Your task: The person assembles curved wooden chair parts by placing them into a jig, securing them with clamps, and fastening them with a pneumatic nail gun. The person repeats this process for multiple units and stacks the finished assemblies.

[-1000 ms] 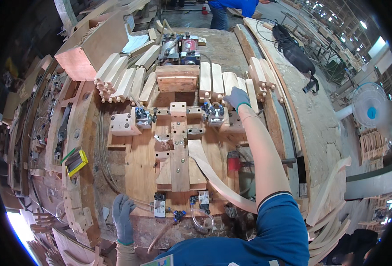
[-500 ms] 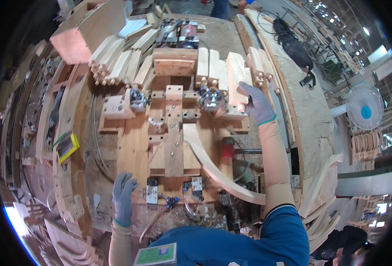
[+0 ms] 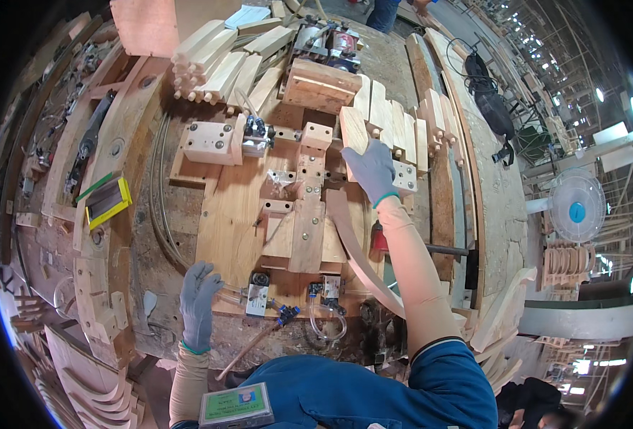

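My right hand (image 3: 372,170), in a grey glove, grips a short pale wooden slat (image 3: 353,127) at the right side of a wooden jig (image 3: 306,232). Under that forearm a curved wooden piece (image 3: 358,256) runs from the jig's centre toward me. A red-headed hammer (image 3: 379,238) is partly hidden by the same arm. My left hand (image 3: 199,304), also gloved, hovers at the near left of the jig with fingers loosely apart and nothing in them. Beside it sits a small pneumatic valve (image 3: 258,294) with blue fittings.
Dowel-ended slats (image 3: 213,68) are piled at the back left; more slats (image 3: 399,129) stand at the back right. A wooden block (image 3: 321,84) rises behind the jig. Hoses (image 3: 160,207) run along the left. A yellow-edged case (image 3: 108,201) lies farther left, a fan (image 3: 576,206) at right.
My right hand has brought the slat left and down, from above the right-hand slats to the jig's right side. My left hand stays near the same valve. The view has shifted and tilted.
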